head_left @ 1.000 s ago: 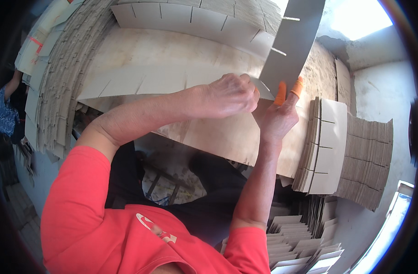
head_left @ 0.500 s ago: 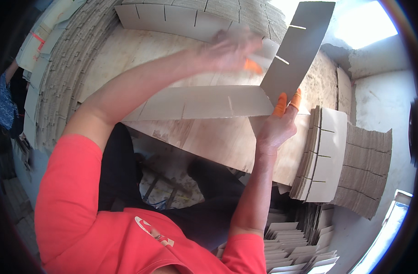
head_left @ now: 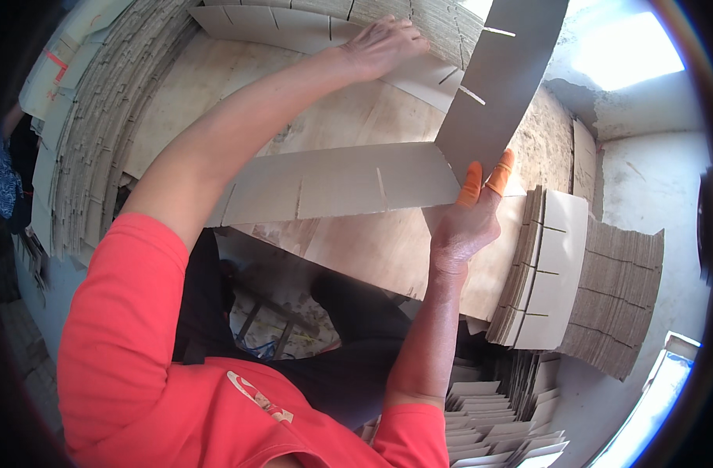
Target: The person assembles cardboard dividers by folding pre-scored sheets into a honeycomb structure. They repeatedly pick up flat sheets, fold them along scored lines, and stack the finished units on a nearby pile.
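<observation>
My right hand [head_left: 472,218], with orange finger covers on two fingers, is closed around the joint of two slotted grey cardboard strips. One strip [head_left: 337,182] runs left over the board; the other strip [head_left: 500,82] rises to the upper right. Where they meet, my fingers partly hide the joint. At the far side my left hand [head_left: 383,47] reaches to the top edge of a slotted cardboard strip [head_left: 302,25] at the front of a stack. Its fingers are curled over that edge, and the fingertips are hidden.
A wooden board [head_left: 356,109] lies under the strips. Tall cardboard stacks [head_left: 111,117] line the left side. More slotted strips [head_left: 555,269] stand at the right edge, beside a brown stack [head_left: 613,292]. Loose cardboard pieces [head_left: 489,413] fill the lower right, near the wall [head_left: 652,179].
My left hand has moved up and away from the held strips to the far stack, and its motion blur is gone. The held strips have shifted slightly left with my right hand.
</observation>
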Motion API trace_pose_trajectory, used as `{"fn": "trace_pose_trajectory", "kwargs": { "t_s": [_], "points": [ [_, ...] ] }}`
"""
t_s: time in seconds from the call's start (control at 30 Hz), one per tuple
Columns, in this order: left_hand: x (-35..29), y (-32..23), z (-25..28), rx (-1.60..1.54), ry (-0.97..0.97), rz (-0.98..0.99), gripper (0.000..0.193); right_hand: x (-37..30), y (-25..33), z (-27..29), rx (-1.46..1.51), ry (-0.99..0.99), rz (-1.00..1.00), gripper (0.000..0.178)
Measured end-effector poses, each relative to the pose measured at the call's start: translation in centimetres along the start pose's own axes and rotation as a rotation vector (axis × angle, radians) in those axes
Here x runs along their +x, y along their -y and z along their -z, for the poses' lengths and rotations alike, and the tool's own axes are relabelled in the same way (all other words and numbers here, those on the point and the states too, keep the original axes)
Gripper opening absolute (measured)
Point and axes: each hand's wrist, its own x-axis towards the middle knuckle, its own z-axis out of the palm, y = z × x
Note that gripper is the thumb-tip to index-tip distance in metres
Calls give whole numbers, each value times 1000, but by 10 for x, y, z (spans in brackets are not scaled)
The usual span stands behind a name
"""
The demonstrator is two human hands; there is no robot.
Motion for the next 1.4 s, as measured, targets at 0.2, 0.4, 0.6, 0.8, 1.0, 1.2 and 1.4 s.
{"fn": "trace_pose_trajectory", "kwargs": {
  "t_s": [0.2, 0.4, 0.6, 0.8, 1.0, 1.2, 1.4],
  "points": [
    [0, -27, 28, -239, 9, 31, 10, -2, -2, 5, 40, 14, 109, 81],
    [-4, -42, 39, -308, -47, -6, 8, -7, -5, 4, -21, 65, 28, 82],
    [2, -76, 67, -440, -31, -57, 5, -8, -22, 4, -139, 119, -36, 79],
    [-2, -84, 84, -617, -37, -7, 7, -9, -27, 3, -234, 104, 53, 77],
    [18, -82, 114, -796, 167, 118, 20, -11, -32, 1, -207, 45, 58, 70],
    [57, -39, 106, -458, 430, 344, 48, -14, -25, 10, -176, 53, 20, 66],
    [39, -2, 9, 89, 308, 170, 47, -19, -18, 16, -121, 65, 56, 67]
  ]
}}
